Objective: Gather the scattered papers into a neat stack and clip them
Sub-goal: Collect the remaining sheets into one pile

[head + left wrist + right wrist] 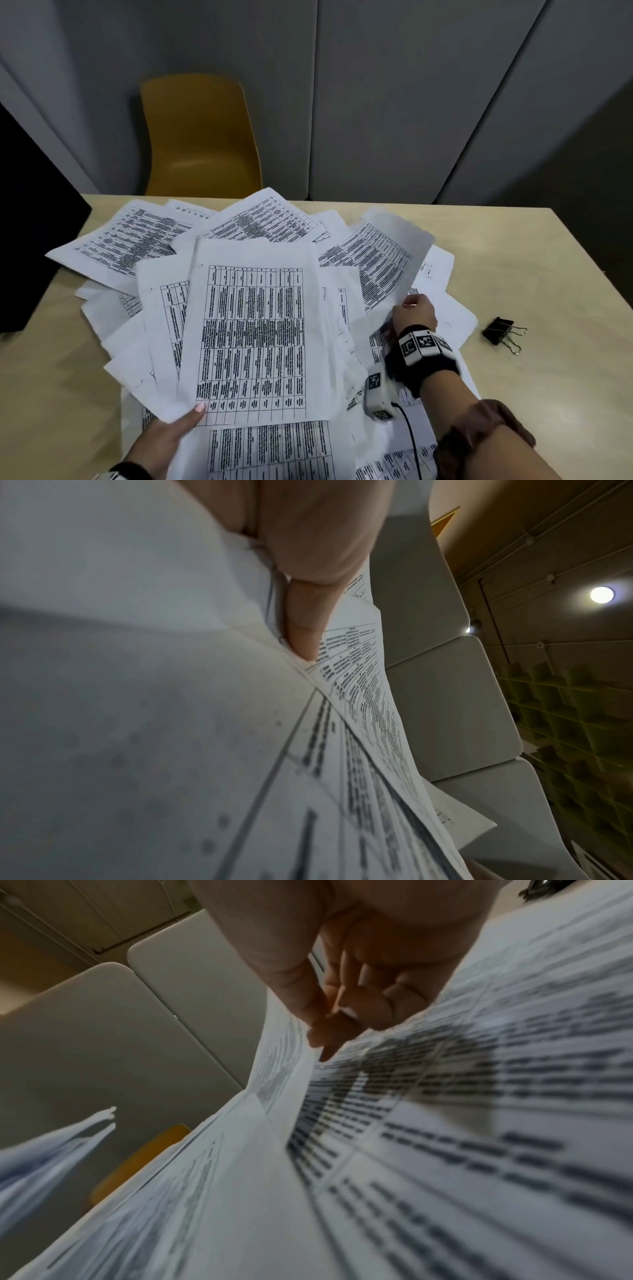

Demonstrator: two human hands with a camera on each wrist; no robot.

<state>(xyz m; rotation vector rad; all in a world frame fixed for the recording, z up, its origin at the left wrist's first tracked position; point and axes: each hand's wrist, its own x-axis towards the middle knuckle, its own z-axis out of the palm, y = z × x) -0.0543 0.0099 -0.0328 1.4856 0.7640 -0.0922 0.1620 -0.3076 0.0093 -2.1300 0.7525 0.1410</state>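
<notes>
grey wall panels [394, 102] stand behind a pale wood-grain table [534, 267], with a mustard-yellow moulded plastic chair [200, 137] pushed up at its far edge and a dark flat shape [30, 219], too cut off to identify, at the left side.

white printed paper sheets [130, 236], each covered in dense black tables of text, lie fanned and overlapping across most of the table, corners pointing every way, none squared up. a small fanned bunch of these sheets [253, 329] is lifted off the pile near the middle, its top page upright towards the camera. a black metal binder clip with wire handles [501, 334] sits on bare table to the right, well apart from the nearest page.

the left hand [168, 437] comes in from the lower left and grips the lifted bunch at its bottom left corner, thumb pressed flat on the front; in the left wrist view the thumb [304, 620] pinches several page edges against fingers hidden behind the paper. the right hand [416, 313], with a black wristband carrying white marker tiles, reaches forward over the right part of the pile, palm down. in the right wrist view its thumb and fingertips [325, 1039] come together in a pinch on the lower edge of a curling table-printed sheet [380, 260], which rises from the pile and tilts back.
</notes>
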